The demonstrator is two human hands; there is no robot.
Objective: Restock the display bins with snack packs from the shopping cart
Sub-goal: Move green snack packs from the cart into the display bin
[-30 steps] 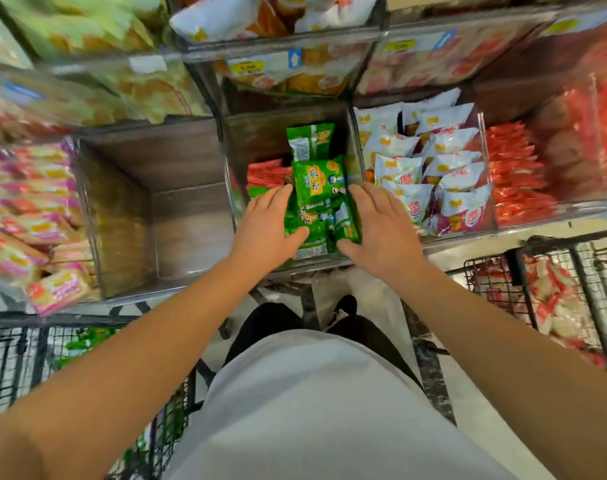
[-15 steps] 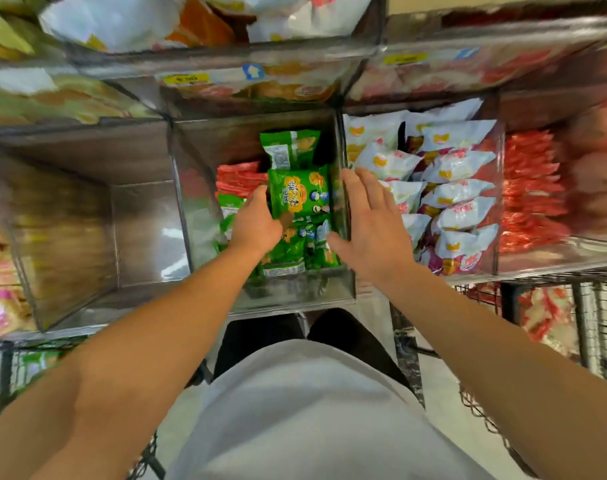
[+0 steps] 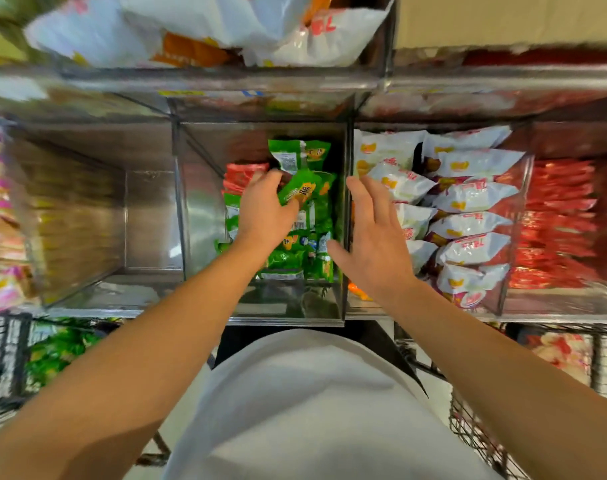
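Observation:
Green snack packs [image 3: 304, 258] are stacked in the clear middle display bin [image 3: 288, 311], with a few red packs [image 3: 243, 173] behind them on the left. My left hand [image 3: 264, 211] is inside the bin and grips a tilted green snack pack [image 3: 305, 192] between thumb and fingers. Above the bin's right wall hovers my right hand [image 3: 373, 240], fingers spread and holding nothing. A shopping cart [image 3: 4, 358] at the lower left holds more green packs [image 3: 54, 351].
An empty clear bin [image 3: 87, 216] lies to the left. On the right are a bin of white packs [image 3: 468, 199] and then red packs [image 3: 555, 220]. A shelf of bags [image 3: 205, 32] overhangs. A second wire cart [image 3: 603, 358] stands at the lower right.
My left hand slid deeper into the bin and took hold of a green pack, tilting it. My right hand lifted off the packs and drifted right, fingers spread.

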